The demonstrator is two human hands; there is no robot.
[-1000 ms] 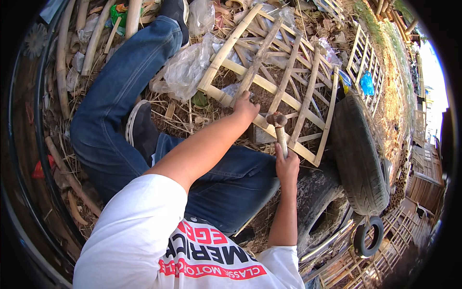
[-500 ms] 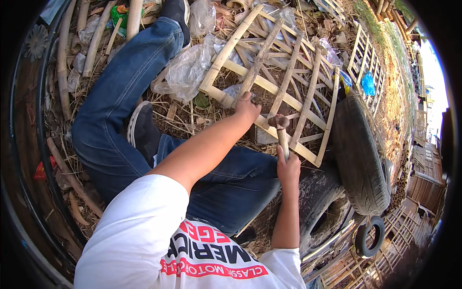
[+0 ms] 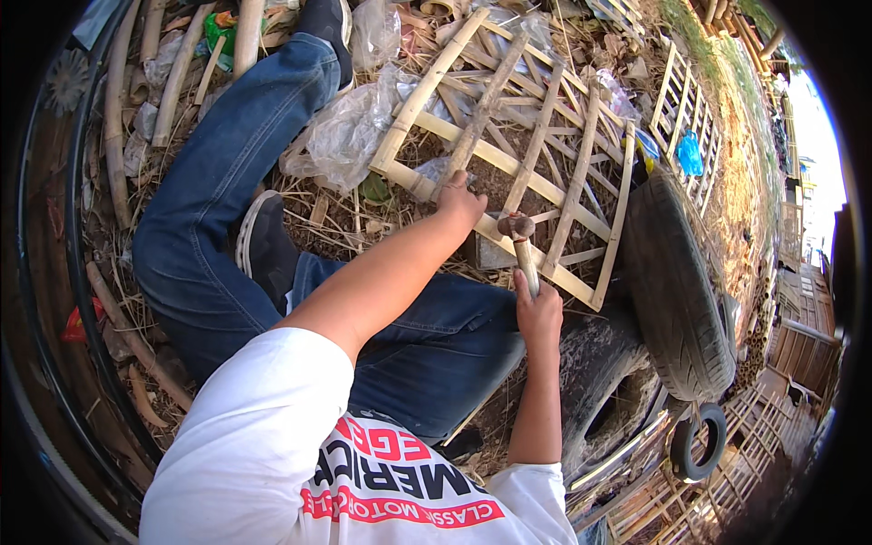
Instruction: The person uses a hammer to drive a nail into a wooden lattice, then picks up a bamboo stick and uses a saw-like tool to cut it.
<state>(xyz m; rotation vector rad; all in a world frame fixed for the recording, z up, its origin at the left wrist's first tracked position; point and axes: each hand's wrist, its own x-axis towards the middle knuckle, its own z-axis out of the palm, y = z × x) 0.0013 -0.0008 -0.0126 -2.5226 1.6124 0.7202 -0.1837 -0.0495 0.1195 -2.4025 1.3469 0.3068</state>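
A lattice frame (image 3: 520, 167) of split bamboo slats lies in front of me, tilted, its near rail toward my legs. My left hand (image 3: 461, 202) is closed at that rail, where a long slat crosses it, with the fingertips pressed on the joint; whether a nail is between them I cannot make out. In my right hand (image 3: 540, 313) is a hammer (image 3: 526, 264), gripped by its pale wooden handle. The rusty hammer head is up, just over the near rail and to the right of my left hand.
Worn tyres (image 3: 677, 291) stand right of the frame, with a smaller tyre (image 3: 698, 442) farther right. Clear plastic bags (image 3: 345, 136), bamboo poles (image 3: 186, 77) and loose scraps litter the ground. Another lattice (image 3: 683, 113) with a blue bag (image 3: 690, 154) lies at the far right. My bent legs flank the work.
The whole view has shifted slightly left. My left hand keeps its place on the frame, and the hammer stays raised close to the near rail, with hardly any movement.
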